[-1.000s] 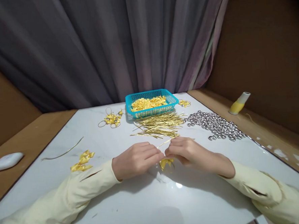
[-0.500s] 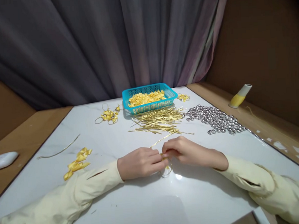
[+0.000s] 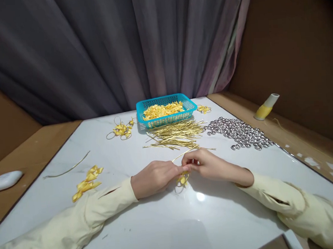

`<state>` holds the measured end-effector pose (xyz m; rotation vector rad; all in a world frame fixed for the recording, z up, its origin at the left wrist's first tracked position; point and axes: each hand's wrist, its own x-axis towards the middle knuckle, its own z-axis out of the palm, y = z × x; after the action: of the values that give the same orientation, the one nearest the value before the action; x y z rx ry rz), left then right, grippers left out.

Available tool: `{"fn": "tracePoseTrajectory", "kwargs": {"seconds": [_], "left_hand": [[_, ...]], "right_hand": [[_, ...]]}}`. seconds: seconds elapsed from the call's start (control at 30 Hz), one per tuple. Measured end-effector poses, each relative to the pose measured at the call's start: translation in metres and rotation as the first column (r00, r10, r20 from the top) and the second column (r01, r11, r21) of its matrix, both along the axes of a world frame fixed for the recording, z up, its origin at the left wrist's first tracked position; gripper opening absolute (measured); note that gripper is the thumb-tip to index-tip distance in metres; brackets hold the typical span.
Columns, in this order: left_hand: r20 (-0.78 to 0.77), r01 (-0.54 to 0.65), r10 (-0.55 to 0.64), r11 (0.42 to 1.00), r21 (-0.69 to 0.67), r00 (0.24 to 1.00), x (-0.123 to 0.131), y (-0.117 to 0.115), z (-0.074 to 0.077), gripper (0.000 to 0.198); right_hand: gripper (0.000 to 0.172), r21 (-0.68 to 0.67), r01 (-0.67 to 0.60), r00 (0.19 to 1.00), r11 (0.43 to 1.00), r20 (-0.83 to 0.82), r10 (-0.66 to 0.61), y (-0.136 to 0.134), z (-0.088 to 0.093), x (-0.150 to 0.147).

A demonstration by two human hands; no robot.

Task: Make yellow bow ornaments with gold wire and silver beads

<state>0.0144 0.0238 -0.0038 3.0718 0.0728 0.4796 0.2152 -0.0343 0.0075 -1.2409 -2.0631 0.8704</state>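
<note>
My left hand [image 3: 156,178] and my right hand [image 3: 210,166] meet at the middle of the white table, fingertips pinched close together. Between and just below them hangs a yellow ribbon bow [image 3: 182,179] with a thin wire loop. A gold wire [image 3: 182,153] slants up and away from the fingertips. My left fingers are closed on the bow's top. The right thumb and forefinger pinch at the same spot, and what exactly they grip there is partly hidden. Beyond the hands lies a pile of gold wires [image 3: 178,133].
A blue basket [image 3: 167,120] of yellow bows stands at the back. Silver beads [image 3: 240,133] spread to the right. Finished-looking bows with loops [image 3: 122,130] lie back left, loose bows [image 3: 85,185] nearer left. A thread spool [image 3: 266,107] stands at the right.
The yellow bow below my fingertips now shows more fully. My left fingers have straightened a little, and my right fingers have shifted slightly.
</note>
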Motion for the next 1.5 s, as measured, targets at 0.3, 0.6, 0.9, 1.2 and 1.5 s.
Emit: {"fn": "tracePoseTrajectory", "kwargs": {"seconds": [0.3,0.6,0.9,1.2,1.5], "left_hand": [[-0.040,0.135,-0.130,0.917,0.376,0.991,0.005,0.000,0.012,0.015],[0.025,0.164,-0.218,0.800,0.577,0.976,0.004,0.003,0.006,0.010],[-0.032,0.194,-0.220,0.772,0.606,0.975,0.004,0.003,0.011,0.013],[-0.051,0.201,-0.214,0.772,0.603,0.975,0.005,0.003,0.018,0.014],[-0.038,0.199,-0.217,0.790,0.579,0.975,0.006,-0.003,0.028,0.014]], "right_hand": [[0.014,-0.096,-0.004,0.998,0.995,-0.065,-0.003,0.000,-0.005,-0.002],[0.016,-0.117,-0.001,0.995,0.993,-0.099,-0.010,0.000,-0.002,-0.002],[0.019,-0.179,-0.031,0.987,0.983,-0.163,0.001,-0.002,0.000,-0.003],[0.024,-0.184,-0.076,0.985,0.980,-0.165,0.046,-0.004,0.008,-0.001],[0.025,-0.167,0.026,0.996,0.986,-0.075,-0.039,-0.003,0.007,-0.001]]}}
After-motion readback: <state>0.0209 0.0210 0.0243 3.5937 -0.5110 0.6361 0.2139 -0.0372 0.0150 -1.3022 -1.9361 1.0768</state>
